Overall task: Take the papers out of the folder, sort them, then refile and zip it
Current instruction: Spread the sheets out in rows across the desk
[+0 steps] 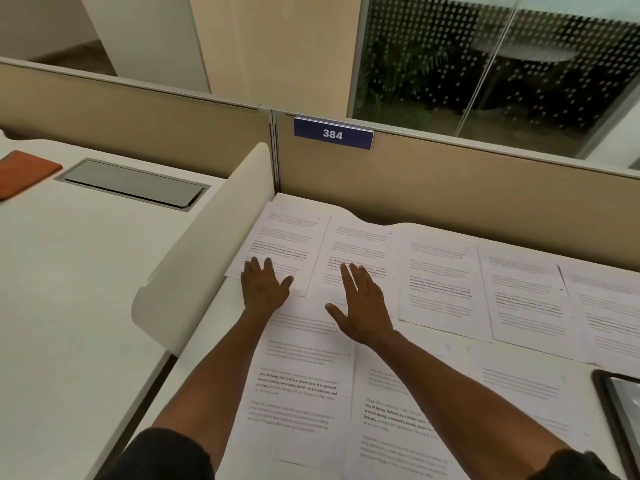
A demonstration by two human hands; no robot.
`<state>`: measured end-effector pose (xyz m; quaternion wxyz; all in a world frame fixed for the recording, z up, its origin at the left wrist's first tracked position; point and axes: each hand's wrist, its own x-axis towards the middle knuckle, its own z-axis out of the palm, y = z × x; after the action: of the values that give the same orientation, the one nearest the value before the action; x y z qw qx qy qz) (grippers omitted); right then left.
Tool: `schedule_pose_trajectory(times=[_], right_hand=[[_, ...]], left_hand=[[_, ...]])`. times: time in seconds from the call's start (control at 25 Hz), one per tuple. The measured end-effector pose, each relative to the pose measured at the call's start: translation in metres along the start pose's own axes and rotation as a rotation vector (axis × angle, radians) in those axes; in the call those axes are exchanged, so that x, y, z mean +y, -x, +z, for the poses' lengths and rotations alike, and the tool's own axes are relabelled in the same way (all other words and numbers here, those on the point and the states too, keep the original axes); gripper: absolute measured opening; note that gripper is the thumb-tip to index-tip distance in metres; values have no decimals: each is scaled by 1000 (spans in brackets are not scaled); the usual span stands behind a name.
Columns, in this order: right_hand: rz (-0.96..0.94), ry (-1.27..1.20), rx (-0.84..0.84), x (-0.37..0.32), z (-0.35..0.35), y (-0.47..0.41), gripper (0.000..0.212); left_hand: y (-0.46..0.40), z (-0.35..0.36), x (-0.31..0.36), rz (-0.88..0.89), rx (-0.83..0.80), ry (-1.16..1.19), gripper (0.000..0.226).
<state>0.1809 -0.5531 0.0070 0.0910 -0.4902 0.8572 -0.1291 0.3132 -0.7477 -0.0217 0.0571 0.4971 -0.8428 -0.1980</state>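
Roughly eight white printed paper sheets [438, 282] spread on desk; left hand [264, 287] and right hand [362, 306] flat, fingers released, grasping nothing.

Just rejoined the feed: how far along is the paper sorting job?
Done: the papers are out and spread in rows across the desk. In hand: the left hand lies flat on the far-left sheet and the right hand reaches over its neighbour. Left: gathering them, refiling and zipping the folder at the right edge.
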Motion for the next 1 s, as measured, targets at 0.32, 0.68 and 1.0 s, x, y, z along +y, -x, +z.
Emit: schedule_pose_trajectory(times=[0.32, 0.68, 1.0], right_hand=[[-240, 208, -318, -33, 20, -46, 65], [-250, 246, -453, -45, 40, -64, 61], [-232, 109, -401, -41, 41, -69, 61]], left_hand=[[-27, 0, -20, -162, -18, -52, 90], [-47, -4, -15, -253, 75, -32, 92], [-46, -18, 15, -442, 230, 824, 82]])
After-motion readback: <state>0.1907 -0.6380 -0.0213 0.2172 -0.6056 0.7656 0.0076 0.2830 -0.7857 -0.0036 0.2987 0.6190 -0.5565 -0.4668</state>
